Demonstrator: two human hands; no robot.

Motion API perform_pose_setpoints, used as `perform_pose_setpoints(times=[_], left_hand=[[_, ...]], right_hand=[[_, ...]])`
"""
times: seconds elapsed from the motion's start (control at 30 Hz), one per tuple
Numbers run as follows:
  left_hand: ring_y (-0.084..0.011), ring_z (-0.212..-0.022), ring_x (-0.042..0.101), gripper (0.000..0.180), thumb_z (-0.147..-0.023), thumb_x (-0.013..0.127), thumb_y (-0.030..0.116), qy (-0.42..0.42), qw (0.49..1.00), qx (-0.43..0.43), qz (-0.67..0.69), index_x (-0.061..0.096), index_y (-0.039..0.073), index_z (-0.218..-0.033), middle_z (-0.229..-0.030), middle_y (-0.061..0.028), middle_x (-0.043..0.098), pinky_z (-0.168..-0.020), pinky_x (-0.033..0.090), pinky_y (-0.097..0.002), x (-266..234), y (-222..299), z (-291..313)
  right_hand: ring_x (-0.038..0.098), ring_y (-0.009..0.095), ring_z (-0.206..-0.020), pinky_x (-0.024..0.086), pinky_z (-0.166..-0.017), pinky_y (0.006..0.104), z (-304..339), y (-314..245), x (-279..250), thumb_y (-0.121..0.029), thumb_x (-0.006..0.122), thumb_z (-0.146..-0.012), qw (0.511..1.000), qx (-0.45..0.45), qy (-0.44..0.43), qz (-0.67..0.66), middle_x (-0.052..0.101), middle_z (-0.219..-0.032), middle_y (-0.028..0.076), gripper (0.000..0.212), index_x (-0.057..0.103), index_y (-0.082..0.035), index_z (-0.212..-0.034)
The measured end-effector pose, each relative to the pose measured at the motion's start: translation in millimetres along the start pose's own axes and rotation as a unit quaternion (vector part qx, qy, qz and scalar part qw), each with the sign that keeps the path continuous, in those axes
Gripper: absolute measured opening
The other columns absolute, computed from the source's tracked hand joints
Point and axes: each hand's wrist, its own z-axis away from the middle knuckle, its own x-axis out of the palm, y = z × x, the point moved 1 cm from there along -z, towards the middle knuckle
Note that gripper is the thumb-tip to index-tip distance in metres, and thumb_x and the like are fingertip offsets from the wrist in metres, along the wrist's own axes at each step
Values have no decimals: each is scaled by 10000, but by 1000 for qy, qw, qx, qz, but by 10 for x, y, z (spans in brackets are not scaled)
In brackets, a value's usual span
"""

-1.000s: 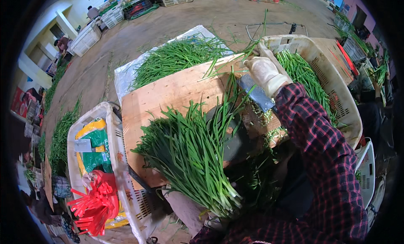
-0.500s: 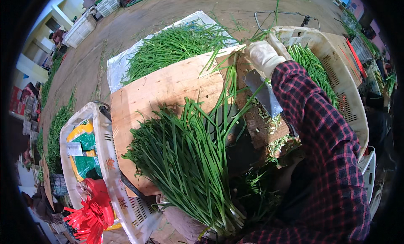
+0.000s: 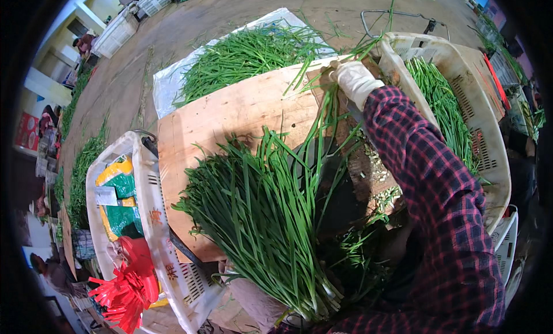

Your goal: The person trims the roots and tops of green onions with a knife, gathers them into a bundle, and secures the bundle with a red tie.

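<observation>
A large bunch of garlic chives (image 3: 259, 219) slants over the near part of a wooden board (image 3: 230, 118), its pale root ends at the lower middle. My left hand (image 3: 295, 320) grips these root ends; most of it is hidden beneath the bunch. At the board's far right edge, my right hand (image 3: 354, 79), in a white glove, has its fingers curled on a few loose chive stalks. A sliver of a metal blade (image 3: 355, 110) shows below this hand; my plaid sleeve hides the rest. Chopped pale stem pieces (image 3: 385, 200) lie along the board's right side.
Beyond the board, loose chives (image 3: 247, 57) lie on a white sheet (image 3: 167, 92). A white crate (image 3: 489, 121) on the right holds more chives. Another crate (image 3: 148, 178) on the left holds green-and-yellow packaging and red ribbon strips (image 3: 129, 288). People work in the distance.
My view has shifted slightly, moving the scene rightward. My right hand and forearm have come left relative to the board, now covering most of the blade. The bunch stays in place.
</observation>
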Motion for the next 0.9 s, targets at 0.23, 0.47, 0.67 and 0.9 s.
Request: perform_pose_setpoints(times=[0.23,0.47,0.67,0.9], left_hand=[[-303,-971,553,704,-787,691,401,-4,1000,9,-4,444,25,-1329,-1167,-138,568,-838,471,-445,-24,7,1],[-331,-1021,563,742,-764,721,396,-37,999,12,-26,437,18,-1336,-1206,-157,562,-879,482,-471,2,-61,56],[-356,-1063,571,776,-745,746,392,-34,992,71,-100,431,11,-1343,-1238,-173,556,-914,491,-494,-142,-67,200],[-381,-1081,583,839,-638,837,299,12,997,62,-48,450,0,-1320,-1245,-186,565,-914,506,-543,85,-127,331]], right_hand=[[648,343,-949,502,-836,425,493,213,-1017,-261,544,-905,986,64,153,18,667,-972,213,265,656,-51,-1023],[655,257,-662,527,-610,369,1765,-94,-767,-189,710,-799,959,49,-36,-276,681,-771,137,265,636,22,-941],[582,93,-481,465,-447,225,3422,-1300,-383,-87,713,-821,756,150,-177,-612,637,-677,50,242,614,24,-1012],[625,244,-585,500,-568,337,4128,-1871,-119,-132,604,-883,877,45,-1,-479,620,-653,149,165,621,-9,-990]])
